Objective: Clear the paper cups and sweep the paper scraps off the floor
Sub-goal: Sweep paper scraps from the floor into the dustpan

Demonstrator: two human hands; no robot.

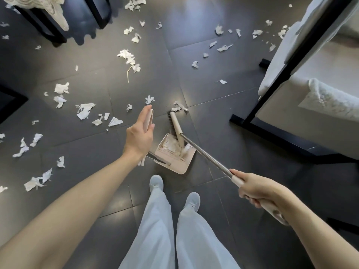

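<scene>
Several white paper scraps [85, 110] lie scattered over the dark tiled floor [81, 150], thickest to the left and at the back. My left hand [138, 135] holds the beige handle [148, 119] of a long-handled dustpan [173, 154], which rests on the floor in front of my feet with scraps inside. My right hand [258, 189] grips the beige end of a broom [175, 123]; its metal shaft runs down to the brush head at the pan's mouth. One scrap [180, 107] sits just beyond the bristles. No paper cups are in view.
A white sofa on a black frame [277, 88] stands at the right. Black table legs [48, 30] and a white cloth are at the top left, and another dark frame [9, 103] at the left edge. My shoes [156, 183] stand just behind the pan.
</scene>
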